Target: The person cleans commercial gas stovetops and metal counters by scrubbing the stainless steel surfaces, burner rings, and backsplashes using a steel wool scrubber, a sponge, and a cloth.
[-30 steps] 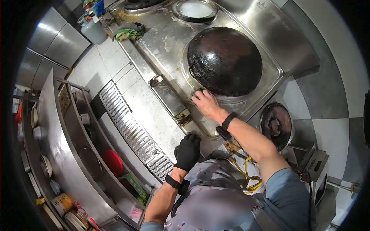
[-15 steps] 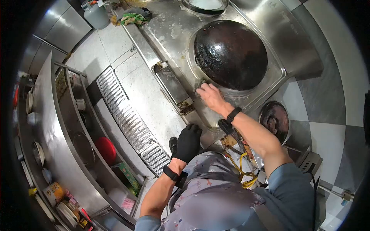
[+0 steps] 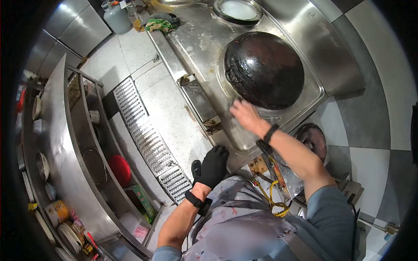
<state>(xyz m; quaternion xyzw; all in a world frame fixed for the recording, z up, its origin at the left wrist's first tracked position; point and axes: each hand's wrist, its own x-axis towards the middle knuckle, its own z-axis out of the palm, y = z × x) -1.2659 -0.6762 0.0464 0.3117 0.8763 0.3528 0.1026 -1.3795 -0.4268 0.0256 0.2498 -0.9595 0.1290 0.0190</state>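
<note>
My right hand (image 3: 247,116) is closed round a grey steel wool scourer (image 3: 231,102), pressed to the steel stove top (image 3: 198,45) just below the wok. The hand is slightly smeared by motion, and its fingers cover part of the scourer. A large dark wok (image 3: 265,71) lies bottom up over the burner, its rounded base wet and shiny. My left hand (image 3: 212,165), in a black glove, has its fingers curled at the stove's front edge (image 3: 235,159). Its fingertips are partly hidden.
A round pan with whitish contents (image 3: 238,9) stands at the back. Cloths (image 3: 162,24) lie on the far left corner. A steel shelf unit (image 3: 72,143) with dishes stands left, beyond a floor drain grate (image 3: 150,139). Yellow hoses (image 3: 272,202) hang near my body.
My right hand has moved with the scourer a little right and down along the stove surface. The whole view has shifted slightly downward; my left hand stays at the edge.
</note>
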